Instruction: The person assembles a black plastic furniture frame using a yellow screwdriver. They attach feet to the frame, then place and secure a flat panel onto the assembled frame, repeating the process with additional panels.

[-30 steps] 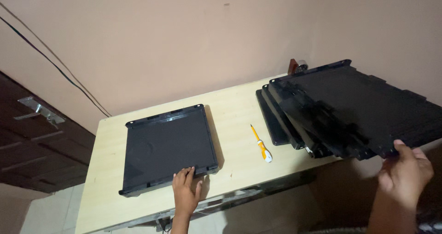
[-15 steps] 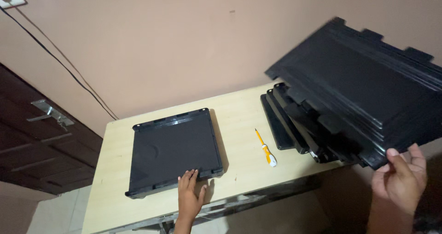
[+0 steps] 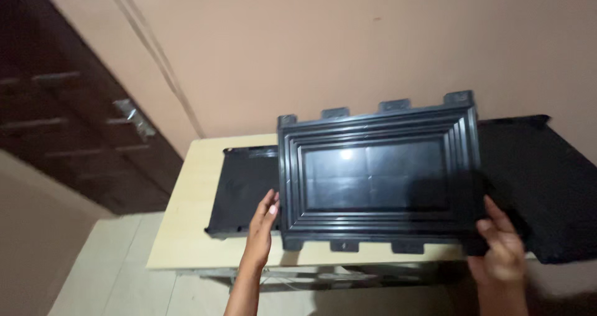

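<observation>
I hold a black rectangular plastic panel (image 3: 379, 173) with stepped ridges and small tabs along its edges, lifted flat above the table. My right hand (image 3: 500, 244) grips its lower right corner. My left hand (image 3: 262, 226) rests against its lower left edge, fingers extended. Under it, a flat black tray (image 3: 242, 188) lies on the light wooden table (image 3: 180, 229). More black panels (image 3: 547, 185) lie stacked at the right, partly hidden by the lifted panel.
A dark wooden cabinet (image 3: 68, 111) with metal handles stands at the left. A pink wall (image 3: 348, 42) rises behind the table, with cables (image 3: 155, 55) running down it. Pale tiled floor (image 3: 106, 272) lies below left.
The black panel has come off the right stack and swung left over the table, now facing me. My left hand left the flat tray and moved to the panel's edge. The view shifted.
</observation>
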